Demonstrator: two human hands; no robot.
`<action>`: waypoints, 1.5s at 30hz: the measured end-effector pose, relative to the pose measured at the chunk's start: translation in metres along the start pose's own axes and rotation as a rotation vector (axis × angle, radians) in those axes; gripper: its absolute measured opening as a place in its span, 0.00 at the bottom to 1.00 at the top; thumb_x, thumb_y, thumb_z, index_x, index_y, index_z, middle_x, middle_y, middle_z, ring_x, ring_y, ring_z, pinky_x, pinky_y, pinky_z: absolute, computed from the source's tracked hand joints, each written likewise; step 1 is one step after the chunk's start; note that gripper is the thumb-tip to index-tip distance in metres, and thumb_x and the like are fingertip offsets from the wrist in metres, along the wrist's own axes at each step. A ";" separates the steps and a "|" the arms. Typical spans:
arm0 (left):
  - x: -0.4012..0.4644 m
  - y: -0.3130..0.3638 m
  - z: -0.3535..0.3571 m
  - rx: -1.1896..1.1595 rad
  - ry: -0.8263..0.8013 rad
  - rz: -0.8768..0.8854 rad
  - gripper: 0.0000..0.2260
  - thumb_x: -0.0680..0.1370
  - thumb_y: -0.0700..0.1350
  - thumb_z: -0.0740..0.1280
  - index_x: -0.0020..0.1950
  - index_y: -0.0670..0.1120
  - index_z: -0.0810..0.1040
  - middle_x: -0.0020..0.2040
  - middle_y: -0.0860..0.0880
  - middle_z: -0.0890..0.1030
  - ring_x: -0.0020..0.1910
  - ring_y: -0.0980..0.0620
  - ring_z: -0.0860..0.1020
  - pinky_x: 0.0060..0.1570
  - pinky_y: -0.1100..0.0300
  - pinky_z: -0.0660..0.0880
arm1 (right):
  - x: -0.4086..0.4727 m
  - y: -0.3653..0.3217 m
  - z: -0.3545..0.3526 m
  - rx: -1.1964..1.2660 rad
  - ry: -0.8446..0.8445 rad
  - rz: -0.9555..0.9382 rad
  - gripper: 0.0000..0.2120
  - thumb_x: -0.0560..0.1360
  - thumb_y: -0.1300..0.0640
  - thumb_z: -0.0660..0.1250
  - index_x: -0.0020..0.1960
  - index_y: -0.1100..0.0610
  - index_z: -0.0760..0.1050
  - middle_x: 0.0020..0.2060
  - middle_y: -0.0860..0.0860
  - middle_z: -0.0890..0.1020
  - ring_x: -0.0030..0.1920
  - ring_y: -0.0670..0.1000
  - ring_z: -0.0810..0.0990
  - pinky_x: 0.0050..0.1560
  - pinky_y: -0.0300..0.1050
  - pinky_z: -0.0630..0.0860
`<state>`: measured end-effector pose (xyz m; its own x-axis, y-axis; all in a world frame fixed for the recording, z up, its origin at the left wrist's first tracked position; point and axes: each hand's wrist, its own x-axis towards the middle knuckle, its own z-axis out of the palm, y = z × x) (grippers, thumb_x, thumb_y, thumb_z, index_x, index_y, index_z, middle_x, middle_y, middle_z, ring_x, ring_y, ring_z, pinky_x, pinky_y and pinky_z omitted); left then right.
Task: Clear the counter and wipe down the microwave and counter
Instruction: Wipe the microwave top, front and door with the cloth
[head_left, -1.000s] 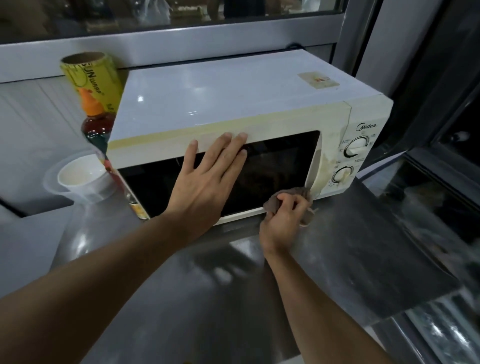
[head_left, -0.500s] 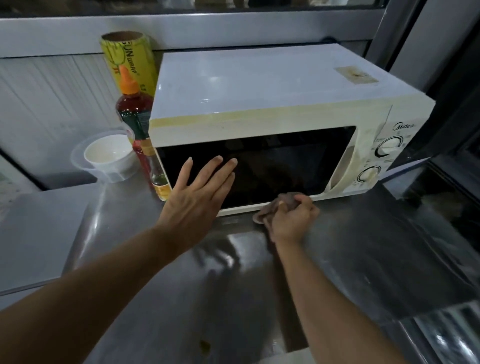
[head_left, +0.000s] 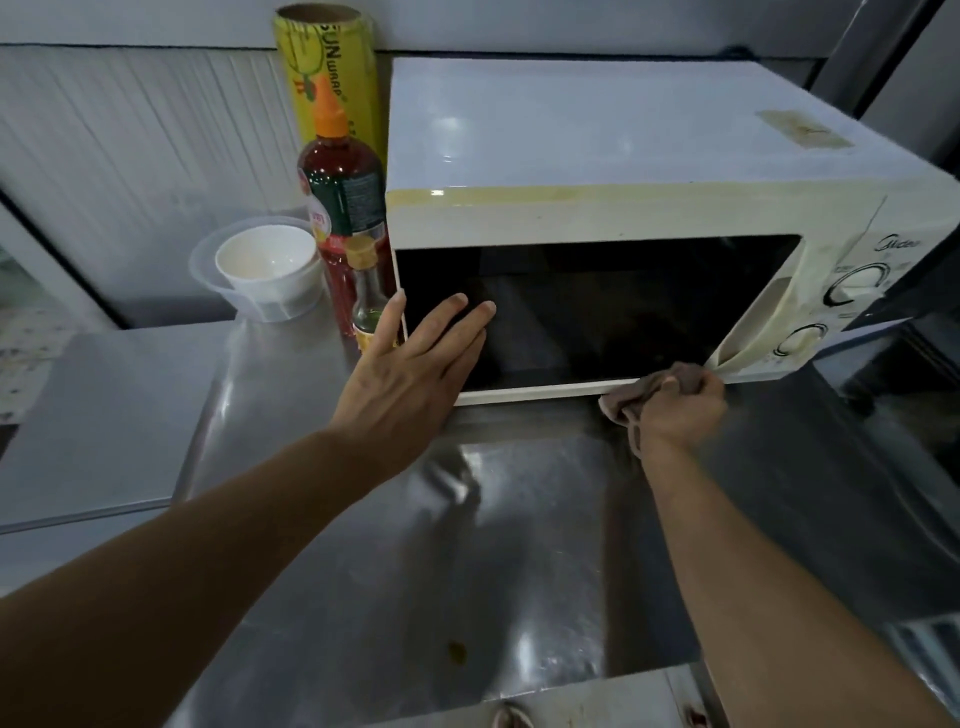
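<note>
A yellowed white microwave (head_left: 597, 135) with a dark door stands on the steel counter (head_left: 467, 545). My left hand (head_left: 410, 364) lies flat, fingers spread, against the lower left corner of the door. My right hand (head_left: 675, 410) is closed on a brown cloth (head_left: 644, 392) and presses it at the door's bottom edge, just left of the handle, where the microwave meets the counter.
Left of the microwave stand a yellow cling-wrap roll (head_left: 330, 73), a red sauce bottle (head_left: 340, 208) with an orange cap, and a small yellow-capped bottle (head_left: 366, 301). A white cup sits inside a clear plastic container (head_left: 260, 275). A brown spot (head_left: 456, 649) marks the counter's front.
My left hand slid down and left along the door to its lower left corner. My right hand with the cloth moved right along the bottom edge, toward the handle. The camera view shifted left.
</note>
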<state>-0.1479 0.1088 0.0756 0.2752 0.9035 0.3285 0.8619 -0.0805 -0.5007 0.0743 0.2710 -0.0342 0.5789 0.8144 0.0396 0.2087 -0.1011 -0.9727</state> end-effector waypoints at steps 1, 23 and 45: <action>-0.001 0.001 0.001 -0.011 0.001 -0.006 0.24 0.71 0.40 0.58 0.68 0.40 0.72 0.72 0.43 0.67 0.70 0.42 0.68 0.66 0.37 0.61 | -0.007 0.000 0.002 0.002 -0.004 -0.007 0.12 0.74 0.67 0.65 0.57 0.64 0.75 0.52 0.58 0.81 0.50 0.52 0.79 0.46 0.25 0.71; 0.019 0.011 0.014 -0.018 0.093 0.076 0.24 0.70 0.39 0.59 0.66 0.39 0.73 0.71 0.42 0.68 0.66 0.40 0.72 0.64 0.34 0.62 | -0.004 -0.005 -0.018 -0.219 -0.068 -0.089 0.12 0.73 0.68 0.64 0.56 0.64 0.77 0.53 0.62 0.79 0.55 0.59 0.78 0.58 0.46 0.74; -0.044 -0.032 0.007 0.094 -0.146 0.016 0.24 0.70 0.45 0.59 0.67 0.47 0.74 0.74 0.46 0.65 0.72 0.45 0.64 0.68 0.41 0.61 | -0.205 -0.047 0.052 -0.182 -0.503 -0.029 0.08 0.74 0.65 0.63 0.52 0.63 0.75 0.53 0.61 0.76 0.49 0.57 0.79 0.47 0.47 0.77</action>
<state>-0.1902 0.0748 0.0715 0.2177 0.9545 0.2037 0.8125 -0.0617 -0.5797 -0.0950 0.1381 -0.0084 0.1304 0.9872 -0.0917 0.3780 -0.1350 -0.9159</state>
